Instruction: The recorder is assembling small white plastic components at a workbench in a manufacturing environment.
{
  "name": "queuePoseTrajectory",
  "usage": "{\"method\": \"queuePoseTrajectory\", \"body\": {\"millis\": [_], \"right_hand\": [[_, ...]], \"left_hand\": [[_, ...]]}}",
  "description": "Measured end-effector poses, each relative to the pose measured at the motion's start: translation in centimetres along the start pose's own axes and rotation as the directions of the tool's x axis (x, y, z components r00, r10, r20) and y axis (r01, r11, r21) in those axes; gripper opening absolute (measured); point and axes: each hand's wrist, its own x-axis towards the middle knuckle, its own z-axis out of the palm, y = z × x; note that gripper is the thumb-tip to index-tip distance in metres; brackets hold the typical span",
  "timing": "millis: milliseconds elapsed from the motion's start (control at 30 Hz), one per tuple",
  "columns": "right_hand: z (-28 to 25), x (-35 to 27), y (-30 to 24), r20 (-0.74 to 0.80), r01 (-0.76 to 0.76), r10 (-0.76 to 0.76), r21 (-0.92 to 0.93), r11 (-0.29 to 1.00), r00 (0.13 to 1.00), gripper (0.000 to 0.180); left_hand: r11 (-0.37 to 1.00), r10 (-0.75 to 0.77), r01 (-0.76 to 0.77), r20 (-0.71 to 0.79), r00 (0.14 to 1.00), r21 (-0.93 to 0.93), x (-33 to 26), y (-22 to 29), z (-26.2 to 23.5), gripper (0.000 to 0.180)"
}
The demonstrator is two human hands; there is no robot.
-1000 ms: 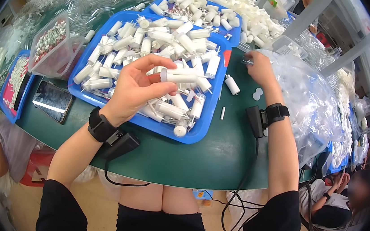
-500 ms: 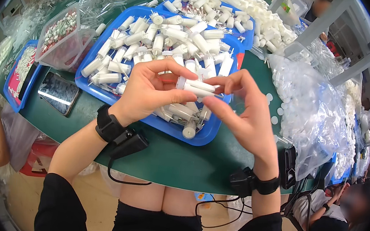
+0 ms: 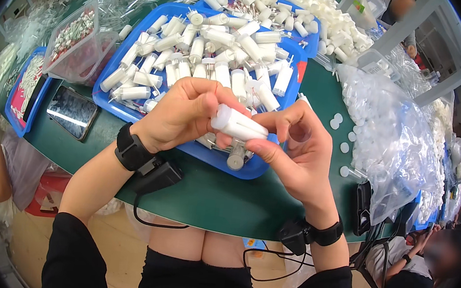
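A white cylinder with a clear cap (image 3: 239, 124) lies tilted between my hands, above the near part of a blue tray (image 3: 195, 154). My left hand (image 3: 174, 115) closes round its capped end, the thumb raised beside it and the other fingers partly hidden behind. At the opposite end, my right hand (image 3: 304, 163) pinches it between thumb and fingers. Something clear and rounded, perhaps a tube end, shows inside the right fingers (image 3: 299, 132). Many similar white cylinders (image 3: 197, 49) with thin wires or pins fill the tray.
Behind stands a second blue tray (image 3: 311, 40). To the left are a clear plastic box (image 3: 72, 43) of small parts and a phone (image 3: 72, 112). Small white discs (image 3: 344, 147) and a large plastic bag (image 3: 382, 143) lie at right. Other people sit at both sides.
The cylinder has turned, its capped end now tilting toward me. My left thumb has lifted off its side, and my right hand has closed in on the other end.
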Motion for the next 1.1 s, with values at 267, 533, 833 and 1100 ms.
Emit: {"method": "queuePoseTrajectory", "body": {"millis": [267, 533, 833, 1100], "right_hand": [[-0.4, 0.4, 0.9, -0.306, 0.014, -0.059, -0.146, 0.989, 0.95, 0.026], [-0.2, 0.2, 0.9, -0.158, 0.041, -0.136, -0.491, 0.87, 0.978, 0.026], [-2.1, -0.3, -0.5, -0.175, -0.131, 0.054, -0.462, 0.877, 0.983, 0.015], [-1.3, 0.4, 0.8, -0.121, 0.077, -0.178, -0.575, 0.815, 0.977, 0.02]], "left_hand": [[0.996, 0.074, -0.057, -0.263, 0.962, 0.073, 0.5, 0.3, 2.2, 0.02], [0.809, 0.149, 0.014, -0.227, 0.962, 0.588, 0.4, 0.0, 3.5, 0.027], [0.836, 0.251, -0.049, -0.301, 0.92, 0.547, 0.4, 0.0, 3.3, 0.023], [0.815, 0.275, -0.043, -0.321, 0.906, 0.578, 0.2, 0.0, 3.4, 0.022]]}}
